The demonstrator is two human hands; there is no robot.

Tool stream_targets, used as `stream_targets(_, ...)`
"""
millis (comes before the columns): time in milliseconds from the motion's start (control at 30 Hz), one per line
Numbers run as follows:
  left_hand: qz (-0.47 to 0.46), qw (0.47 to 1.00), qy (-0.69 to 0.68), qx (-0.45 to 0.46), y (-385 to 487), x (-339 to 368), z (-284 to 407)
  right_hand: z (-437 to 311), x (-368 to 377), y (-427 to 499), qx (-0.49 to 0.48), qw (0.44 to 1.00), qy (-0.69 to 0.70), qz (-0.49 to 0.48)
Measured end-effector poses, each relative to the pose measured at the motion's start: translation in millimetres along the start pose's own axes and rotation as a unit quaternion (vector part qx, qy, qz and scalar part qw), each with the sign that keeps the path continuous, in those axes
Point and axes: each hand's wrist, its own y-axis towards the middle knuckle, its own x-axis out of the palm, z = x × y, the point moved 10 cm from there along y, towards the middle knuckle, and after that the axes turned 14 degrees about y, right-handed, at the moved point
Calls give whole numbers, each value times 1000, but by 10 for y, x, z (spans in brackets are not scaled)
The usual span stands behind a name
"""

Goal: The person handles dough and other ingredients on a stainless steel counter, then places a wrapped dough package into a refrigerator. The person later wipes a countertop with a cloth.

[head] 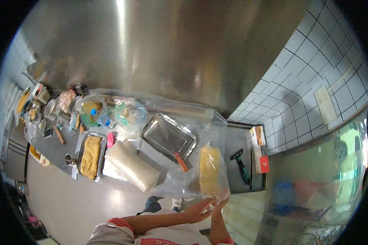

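Both my hands are at the near end of a clear plastic bag (222, 180), by the table's front edge. A yellow slab (209, 165), perhaps cake or dough, lies inside the bag. My left hand (201, 210) pinches the gathered plastic from the left. Close against it, my right hand (221, 203) grips the same end; the fingers overlap and partly hide each other. Left of the bag, a red-handled tool (181, 161) rests across the near edge of a shiny rectangular metal tray (168, 136). A black-and-green scraper (241, 167) lies to the right.
Farther left are a full pale bag (132, 165), a tray of golden-brown slab (90, 157), a pink object (110, 140), a blue-capped bottle (104, 120) and a metal cup (70, 160). A box (259, 150) stands at the right edge. A steel panel (159, 46) rises behind; tiled wall (282, 119) borders the right.
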Motion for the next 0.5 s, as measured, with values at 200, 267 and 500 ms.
stream_targets(200,10,955,-295,-1,-31,316,-2,-616,597,-286,23,981,-30,-190)
stream_targets(267,78,892,-416,-157,-136,311,-357,-853,324,-279,-27,987,-56,-151)
stream_targets(500,90,733,-608,-292,-82,660,-1519,-1339,840,-604,-30,962,-258,-89)
